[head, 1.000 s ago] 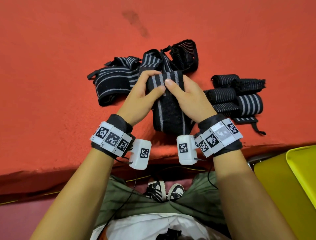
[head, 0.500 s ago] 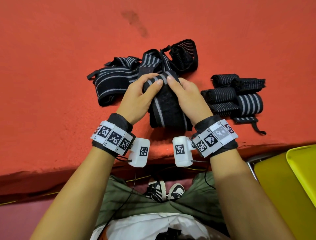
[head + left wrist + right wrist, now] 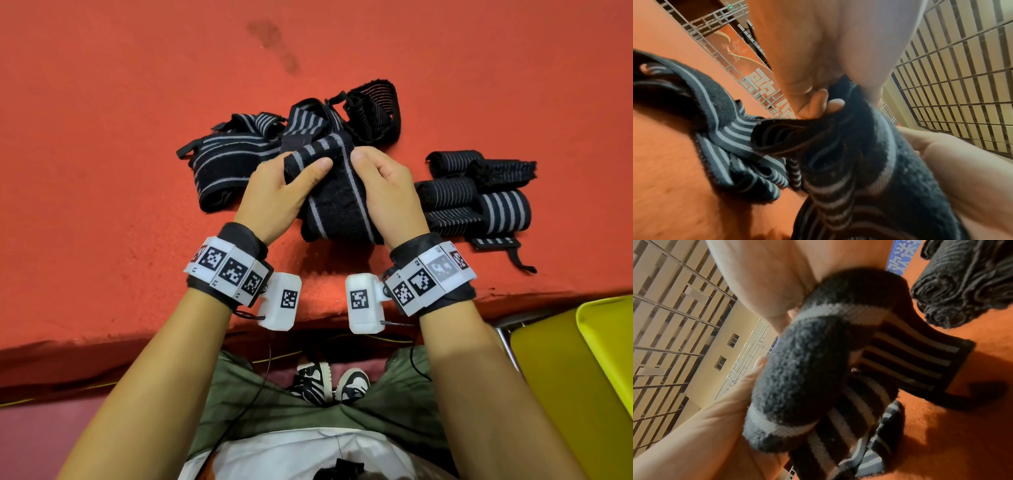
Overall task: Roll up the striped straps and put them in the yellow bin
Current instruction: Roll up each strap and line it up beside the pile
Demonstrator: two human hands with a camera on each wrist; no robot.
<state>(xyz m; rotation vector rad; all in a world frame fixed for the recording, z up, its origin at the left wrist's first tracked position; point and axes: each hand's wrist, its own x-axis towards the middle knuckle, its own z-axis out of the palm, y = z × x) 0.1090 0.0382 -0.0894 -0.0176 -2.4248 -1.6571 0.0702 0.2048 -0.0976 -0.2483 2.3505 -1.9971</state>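
A black strap with grey stripes (image 3: 337, 195) is half rolled between both hands above the red cloth surface. My left hand (image 3: 277, 195) grips its left side, thumb pressed on the rolled top edge. My right hand (image 3: 387, 195) grips the right side, thumb on top. The same strap (image 3: 849, 154) fills the left wrist view, and the strap's fuzzy roll (image 3: 807, 369) shows in the right wrist view. A heap of unrolled striped straps (image 3: 253, 154) lies just behind my hands. Several rolled straps (image 3: 479, 195) lie to the right. The yellow bin (image 3: 582, 370) sits low at the right edge.
The red cloth table (image 3: 102, 171) ends at a front edge (image 3: 137, 339) just below my wrists. A dark stain (image 3: 274, 44) marks the far cloth. My legs and shoes (image 3: 329, 380) are under the edge. A metal grid wall (image 3: 962, 81) stands behind.
Both hands have moved up and away along the strap, rolling it; the roll at its top has grown and the flat tail hanging toward me has shortened.
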